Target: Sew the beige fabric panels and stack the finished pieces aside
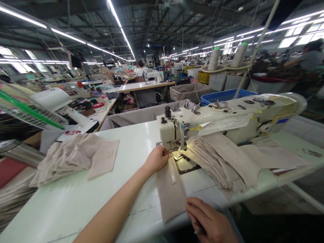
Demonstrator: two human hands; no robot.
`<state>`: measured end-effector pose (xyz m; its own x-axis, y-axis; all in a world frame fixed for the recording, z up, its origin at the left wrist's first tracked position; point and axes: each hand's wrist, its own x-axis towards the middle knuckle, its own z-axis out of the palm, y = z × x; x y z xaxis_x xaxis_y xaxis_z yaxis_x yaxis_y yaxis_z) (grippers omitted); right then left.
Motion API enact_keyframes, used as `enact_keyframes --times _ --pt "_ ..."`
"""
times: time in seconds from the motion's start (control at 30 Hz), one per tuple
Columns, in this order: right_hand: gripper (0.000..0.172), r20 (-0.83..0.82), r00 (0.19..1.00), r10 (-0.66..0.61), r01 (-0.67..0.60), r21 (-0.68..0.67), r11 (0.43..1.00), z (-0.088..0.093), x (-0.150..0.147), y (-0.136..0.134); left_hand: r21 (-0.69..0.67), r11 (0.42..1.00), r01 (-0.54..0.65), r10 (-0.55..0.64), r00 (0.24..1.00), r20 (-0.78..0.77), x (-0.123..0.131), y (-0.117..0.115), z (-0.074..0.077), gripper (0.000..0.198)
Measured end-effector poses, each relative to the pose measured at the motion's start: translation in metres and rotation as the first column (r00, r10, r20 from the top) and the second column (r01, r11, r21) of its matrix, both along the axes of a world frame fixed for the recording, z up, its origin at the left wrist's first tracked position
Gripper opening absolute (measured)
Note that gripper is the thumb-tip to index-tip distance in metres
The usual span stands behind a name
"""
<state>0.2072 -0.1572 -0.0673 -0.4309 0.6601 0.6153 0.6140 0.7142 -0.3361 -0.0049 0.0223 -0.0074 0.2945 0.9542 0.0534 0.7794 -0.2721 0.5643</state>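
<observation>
A beige fabric piece [168, 199] with a small shiny strip [173, 177] on it lies on the table, its far end at the presser foot of the sewing machine [165, 126]. My left hand [157, 158] is closed, fingers curled on the far left edge of the fabric, just beside the lit needle area. At the near right corner of the piece, my right hand [211, 221] is curled, fingertips against the fabric's edge. Something small and dark, with a metallic glint, shows under its fingers; its kind is unclear.
Layered beige pieces [217, 158] lie right of the needle, under the machine arm. Another beige pile [73, 155] rests on the left of the table [136, 138]. Thread cones [214, 59] stand behind, near a blue crate [222, 96]. A fabric-lined bin [141, 113] adjoins the far edge.
</observation>
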Motion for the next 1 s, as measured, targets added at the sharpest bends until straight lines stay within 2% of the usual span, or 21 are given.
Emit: enact_keyframes --times 0.17,0.3,0.43,0.67,1.0 --pt "0.041 0.082 0.996 0.027 -0.023 -0.047 0.999 -0.008 0.002 0.001 0.001 1.000 -0.002 0.002 1.000 -0.006 0.000 0.001 0.000 0.021" --pt "0.046 0.114 0.993 0.043 -0.033 -0.091 0.995 -0.014 0.005 0.000 -0.007 1.000 0.000 0.000 1.000 -0.016 0.000 0.001 0.001 0.025" --pt "0.050 0.157 0.987 0.040 -0.026 -0.091 0.996 -0.015 0.007 0.000 -0.005 1.000 -0.005 0.005 1.000 -0.020 0.002 0.000 0.003 0.026" --pt "0.043 0.240 0.968 0.065 -0.056 -0.045 0.997 -0.015 0.010 0.004 -0.004 1.000 -0.017 0.017 1.000 -0.022 0.001 0.000 0.002 0.025" --pt "0.042 0.172 0.985 0.013 -0.006 -0.040 0.999 -0.008 0.002 0.003 -0.035 0.999 -0.016 0.014 0.999 -0.039 0.002 0.002 0.005 0.022"
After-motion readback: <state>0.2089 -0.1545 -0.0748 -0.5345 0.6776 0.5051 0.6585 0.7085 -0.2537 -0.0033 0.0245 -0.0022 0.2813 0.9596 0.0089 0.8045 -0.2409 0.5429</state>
